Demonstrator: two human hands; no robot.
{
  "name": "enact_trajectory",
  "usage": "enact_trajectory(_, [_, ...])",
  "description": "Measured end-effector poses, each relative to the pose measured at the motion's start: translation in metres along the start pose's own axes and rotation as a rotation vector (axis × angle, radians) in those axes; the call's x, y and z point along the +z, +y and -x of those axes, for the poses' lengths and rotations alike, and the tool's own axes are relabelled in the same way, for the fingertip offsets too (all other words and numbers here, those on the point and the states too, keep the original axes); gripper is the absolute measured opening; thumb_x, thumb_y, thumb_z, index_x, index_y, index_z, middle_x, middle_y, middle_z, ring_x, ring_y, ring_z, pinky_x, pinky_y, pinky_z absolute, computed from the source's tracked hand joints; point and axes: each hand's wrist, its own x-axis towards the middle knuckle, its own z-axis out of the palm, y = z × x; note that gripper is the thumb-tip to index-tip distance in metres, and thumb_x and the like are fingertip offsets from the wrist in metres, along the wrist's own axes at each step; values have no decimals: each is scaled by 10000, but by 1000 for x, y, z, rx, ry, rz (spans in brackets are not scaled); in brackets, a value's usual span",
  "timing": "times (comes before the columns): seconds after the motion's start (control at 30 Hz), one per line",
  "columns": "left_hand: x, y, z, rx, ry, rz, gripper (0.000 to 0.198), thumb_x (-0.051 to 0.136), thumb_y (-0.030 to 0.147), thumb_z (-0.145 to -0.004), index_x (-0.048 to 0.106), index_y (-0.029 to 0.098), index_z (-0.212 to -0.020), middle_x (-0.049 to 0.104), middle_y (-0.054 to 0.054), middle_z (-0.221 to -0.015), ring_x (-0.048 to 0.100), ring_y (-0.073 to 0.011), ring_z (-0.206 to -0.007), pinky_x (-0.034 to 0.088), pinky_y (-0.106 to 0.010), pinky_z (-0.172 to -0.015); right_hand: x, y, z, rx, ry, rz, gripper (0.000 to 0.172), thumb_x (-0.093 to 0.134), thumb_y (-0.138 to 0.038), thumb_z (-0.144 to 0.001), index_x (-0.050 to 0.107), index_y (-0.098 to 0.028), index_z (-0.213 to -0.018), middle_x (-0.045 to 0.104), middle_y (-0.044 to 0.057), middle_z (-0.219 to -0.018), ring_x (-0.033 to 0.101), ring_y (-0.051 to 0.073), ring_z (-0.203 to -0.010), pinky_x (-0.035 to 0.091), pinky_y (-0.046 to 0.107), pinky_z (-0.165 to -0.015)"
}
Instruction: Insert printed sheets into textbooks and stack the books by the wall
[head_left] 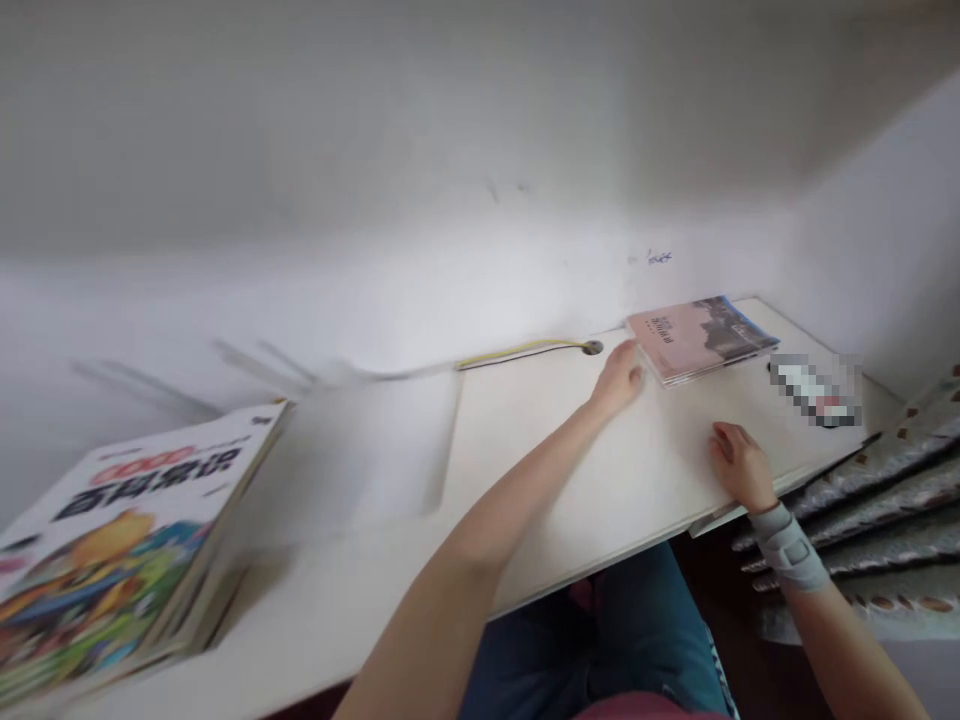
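Two hands in view: one left hand [619, 378], one right hand [739, 465]. One grey wrist band [787, 548], on the right wrist only. One white desk [570, 470]. Two piles of books: one pink-covered pile [697, 338] at far right, a few thin volumes, exact number unreadable; one colourful pile [127, 540] at left, several deep, too blurred to count. One yellowish cable [525, 350]. One round cable hole [592, 347]. One blurred white sheet [360, 450]. One pixelated item [817, 388].
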Motion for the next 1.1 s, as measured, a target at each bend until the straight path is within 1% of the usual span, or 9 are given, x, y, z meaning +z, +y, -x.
enact_trajectory(0.07, [-38, -1, 49, 147, -223, -169, 419, 450, 164, -861, 520, 227, -1269, 554, -84, -1308, 414, -227, -1296, 259, -437, -1114, -3, 3, -2, -49, -31, 39, 285, 427, -314, -880, 597, -163, -1053, 655, 131, -970, 633, 250, -873, 516, 404, -780])
enact_trajectory(0.13, [-78, -3, 104, 144, -316, -287, 362, 459, 206, -879, 562, 261, -1221, 567, -67, -1299, 417, -229, -1299, 233, -453, -1120, -2, -1, -7, -91, -89, 75, 311, 420, -348, -886, 602, -174, -1070, 659, 135, -996, 638, 262, -875, 518, 423, -776])
enact_trajectory(0.3, [-155, -19, 226, -313, -37, -509, 347, 422, 195, -894, 571, 208, -1207, 577, -115, -1291, 457, -254, -1270, 280, -473, -1089, 30, -57, -27, -256, -221, -27, 333, 417, -387, -901, 593, -197, -1110, 650, 112, -1067, 629, 254, -953, 516, 415, -828])
enact_trajectory(0.37, [-173, -27, 258, -520, 72, -604, 345, 431, 207, -895, 559, 156, -1211, 560, -169, -1298, 452, -282, -1274, 287, -491, -1077, 51, -93, -33, -384, -309, -85, 313, 414, -357, -901, 603, -204, -1099, 653, 101, -1057, 619, 245, -982, 503, 416, -870])
enact_trajectory(0.43, [-183, -33, 278, -676, 67, -669, 373, 470, 271, -893, 536, 96, -1214, 537, -225, -1301, 457, -310, -1264, 321, -480, -1049, 71, -131, -35, -509, -415, -126, 297, 415, -324, -901, 609, -208, -1094, 654, 91, -1056, 614, 234, -991, 498, 412, -883])
enact_trajectory(0.6, [-179, -29, 289, -723, -25, -697, 376, 522, 380, -871, 570, 100, -1117, 568, -215, -1242, 507, -308, -1199, 389, -408, -982, 96, -201, -31, -713, -572, -109, 276, 416, -283, -913, 623, -178, -1063, 660, 99, -1050, 612, 237, -968, 491, 422, -871])
enact_trajectory(0.83, [-177, -17, 283, -742, 11, -608, 219, 429, 230, -908, 634, 176, -962, 621, -134, -1186, 580, -259, -1088, 455, -384, -910, 96, -231, -22, -787, -585, -62, 254, 412, -272, -927, 625, -181, -1033, 663, 90, -1033, 610, 221, -949, 483, 396, -858])
enact_trajectory(0.97, [-179, -5, 273, -713, 133, -555, 292, 382, 302, -944, 642, 182, -1003, 618, -122, -1195, 585, -251, -1069, 483, -361, -874, 100, -244, -13, -726, -578, -88, 282, 435, -309, -919, 602, -167, -1097, 665, 117, -1053, 615, 248, -977, 483, 423, -863])
enact_trajectory(1.1, [-163, 34, 248, -533, 343, -481, 344, 385, 337, -947, 631, 172, -1122, 613, -111, -1039, 608, -199, -902, 517, -317, -785, 113, -266, 0, -559, -456, -239, 606, 542, -478, -839, 451, -98, -1303, 582, 210, -1222, 555, 321, -1127, 460, 493, -922])
